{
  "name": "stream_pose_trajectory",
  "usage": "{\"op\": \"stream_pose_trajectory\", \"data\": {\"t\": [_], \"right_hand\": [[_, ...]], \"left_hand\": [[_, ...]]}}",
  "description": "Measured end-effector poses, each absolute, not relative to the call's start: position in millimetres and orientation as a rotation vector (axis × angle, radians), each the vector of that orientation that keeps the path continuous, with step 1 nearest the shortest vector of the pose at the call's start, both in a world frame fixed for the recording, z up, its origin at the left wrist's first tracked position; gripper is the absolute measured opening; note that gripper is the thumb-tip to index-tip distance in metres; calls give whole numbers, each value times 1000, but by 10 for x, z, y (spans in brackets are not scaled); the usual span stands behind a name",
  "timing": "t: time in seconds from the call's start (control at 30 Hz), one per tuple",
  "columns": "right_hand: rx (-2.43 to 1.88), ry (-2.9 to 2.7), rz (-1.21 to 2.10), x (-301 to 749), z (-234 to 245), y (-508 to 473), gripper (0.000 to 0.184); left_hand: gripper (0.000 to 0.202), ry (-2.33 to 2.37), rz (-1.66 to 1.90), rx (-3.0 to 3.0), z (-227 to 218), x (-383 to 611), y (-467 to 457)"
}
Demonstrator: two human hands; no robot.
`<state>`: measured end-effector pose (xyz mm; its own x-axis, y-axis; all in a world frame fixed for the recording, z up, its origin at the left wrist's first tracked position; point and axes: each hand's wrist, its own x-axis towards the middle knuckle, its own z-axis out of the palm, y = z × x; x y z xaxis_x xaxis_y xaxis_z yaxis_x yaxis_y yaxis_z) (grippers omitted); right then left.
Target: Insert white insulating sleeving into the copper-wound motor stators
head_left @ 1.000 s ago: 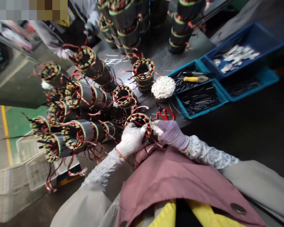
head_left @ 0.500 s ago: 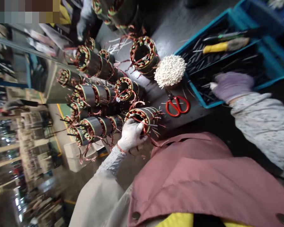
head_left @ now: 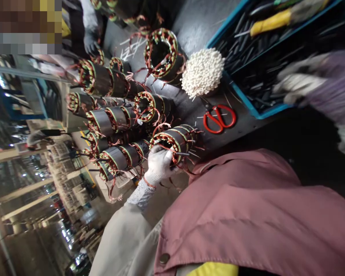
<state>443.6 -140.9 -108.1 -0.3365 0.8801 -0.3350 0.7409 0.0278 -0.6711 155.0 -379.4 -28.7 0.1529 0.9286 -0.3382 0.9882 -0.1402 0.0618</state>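
Observation:
My left hand (head_left: 158,165), in a white knit glove, grips the near end of a motor stator (head_left: 186,134) with red-brown windings, its fingers in the bore. A short dark sleeve (head_left: 181,154) sticks out beside that hand, among loose wire ends. My right hand (head_left: 303,82), gloved and somewhat blurred, hovers over the near edge of a blue bin (head_left: 254,111) of black tubes (head_left: 254,82). Its fingers are curled together; whatever they hold cannot be made out. Between the hands lie red-handled scissors (head_left: 220,119) and a thick bundle of white sticks (head_left: 203,73).
Several more stators (head_left: 115,119) lie stacked to the left, with another stator (head_left: 162,53) standing farther back. A yellow-handled tool (head_left: 271,23) rests across the bin. At upper left, a co-worker's gloved hand (head_left: 91,40) is near the stators.
My right hand has drawn back from inside the bin toward its near right edge. My left hand keeps its grip on the stator. The view has shifted somewhat.

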Motion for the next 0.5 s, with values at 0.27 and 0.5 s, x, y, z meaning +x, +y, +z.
{"op": "stream_pose_trajectory", "data": {"t": [0.27,0.5], "right_hand": [[-1317,-1079,2320,3834,-1019,-2498,48],[-1309,-765,2482,3684,-1068,-2552,19]], "left_hand": [[35,1868,-393,2166,-278,1539,-3792],[35,1872,-400,2167,-303,1506,-3800]]}}
